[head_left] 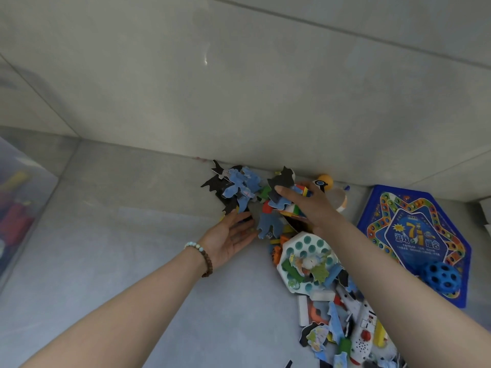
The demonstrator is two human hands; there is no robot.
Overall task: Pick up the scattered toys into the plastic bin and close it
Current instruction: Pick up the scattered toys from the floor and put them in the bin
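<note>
Toys lie scattered along the wall on the grey floor. A heap of blue and black puzzle pieces (239, 188) sits by the wall. My left hand (228, 239) lies palm up, fingers straight, its fingertips under the heap's near edge. My right hand (308, 205) reaches over the pile and grips a bundle of puzzle pieces and small coloured blocks (281, 197). The clear plastic bin (18, 208) stands at the far left with coloured toys inside; no lid shows.
A white octagonal peg board (300, 251) holds loose pieces. A blue game board (414, 235) lies at right with a blue holed ball (441, 273) on it. An orange ball (325, 181) rests against the wall. A white toy plane (361, 338) and more pieces lie nearer.
</note>
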